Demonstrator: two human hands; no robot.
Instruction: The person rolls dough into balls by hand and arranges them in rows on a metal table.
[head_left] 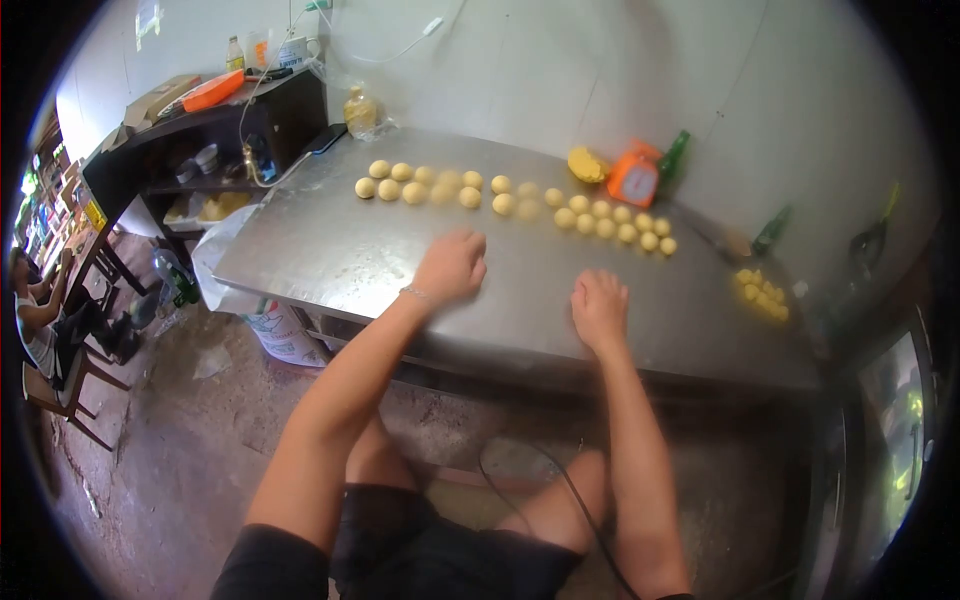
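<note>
My left hand [453,266] rests on the metal table [520,325] with its fingers curled under; whatever it may hold is hidden. To the right, my right hand [601,309] lies on the same surface, its fingers bent and close together, their undersides out of sight. Beyond both hands, round yellow dough balls [413,193] stand in two rows running from the left to the right. At the right end of the table lies a pile of smaller yellow pieces [762,294].
Against the wall stand an orange scale [633,180], a yellow lump [588,164], a green bottle [675,155] and a jar [360,112]. A dark shelf [290,115] adjoins the left side. A person [45,320] sits at the far left. A cable hangs near my legs.
</note>
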